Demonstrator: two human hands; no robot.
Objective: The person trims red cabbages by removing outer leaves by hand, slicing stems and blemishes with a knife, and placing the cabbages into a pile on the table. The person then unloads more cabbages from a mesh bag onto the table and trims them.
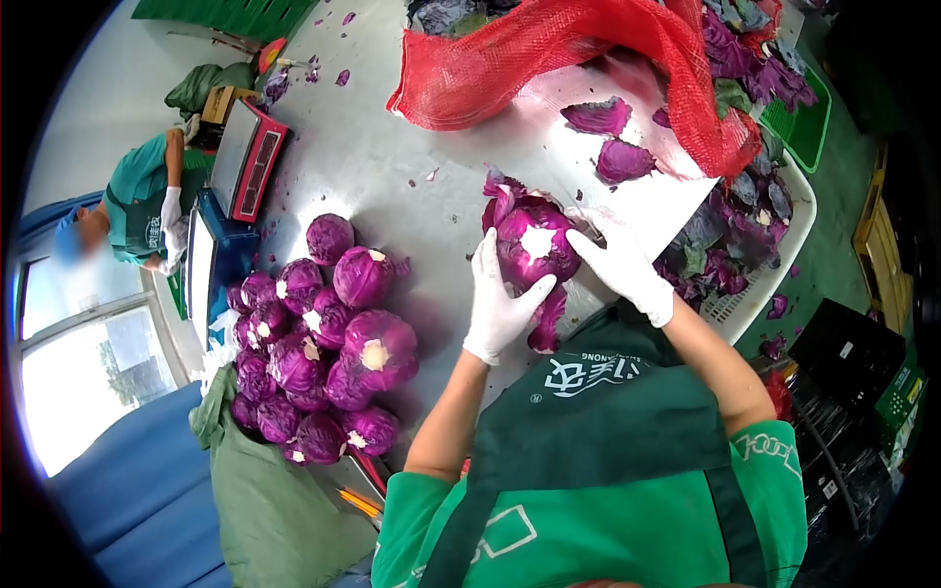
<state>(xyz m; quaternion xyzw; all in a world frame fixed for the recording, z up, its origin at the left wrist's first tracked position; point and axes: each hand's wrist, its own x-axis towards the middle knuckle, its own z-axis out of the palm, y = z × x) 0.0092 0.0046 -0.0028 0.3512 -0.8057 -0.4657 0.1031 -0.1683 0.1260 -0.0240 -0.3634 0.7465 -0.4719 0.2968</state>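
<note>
A red cabbage (564,257) with a pale cut stem end facing up is held over the metal table. My left hand (498,306), in a white glove, cups its left and near side, thumb toward the front. On the other side, my right hand (625,263), also gloved in white, has its fingers against the cabbage near its top right. Loose outer leaves stick out from the top of the cabbage, and a leaf (547,321) hangs below it. To the left of my hands lies a pile of red cabbages (365,276), several with cut stems showing.
A red mesh sack (470,83) crosses the table's far side near loose leaves (623,161). A white crate (799,211) of leaves stands right. Scales (245,162) stand left, beyond the pile. A co-worker (142,191) works at far left. A green sack (279,510) lies near left.
</note>
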